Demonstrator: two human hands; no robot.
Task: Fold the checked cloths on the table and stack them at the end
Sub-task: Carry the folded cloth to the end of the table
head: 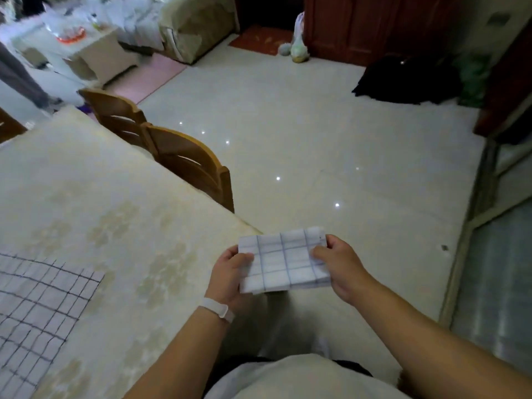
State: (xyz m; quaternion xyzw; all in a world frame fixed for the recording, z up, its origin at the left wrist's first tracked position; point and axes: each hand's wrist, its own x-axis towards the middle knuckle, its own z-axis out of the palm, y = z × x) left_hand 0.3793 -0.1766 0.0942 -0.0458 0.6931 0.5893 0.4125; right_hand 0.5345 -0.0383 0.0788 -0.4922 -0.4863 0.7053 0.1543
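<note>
Just right of centre, low in the frame, a folded checked cloth [285, 262] is held in the air off the table's [115, 203] corner, over the pale floor [331, 133]. The left hand [227, 276] grips its left edge with thumb on top, while the right hand [338, 264] pinches its right edge. Another checked cloth [37, 309] lies flat on the table at the lower left, and two wooden chairs [184, 159] stand along the table's far side.

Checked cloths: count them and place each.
2. The left hand and right hand hold a folded blue-checked cloth off the table; a dark-checked cloth lies spread on it, cut by the frame. More may be hidden.
</note>
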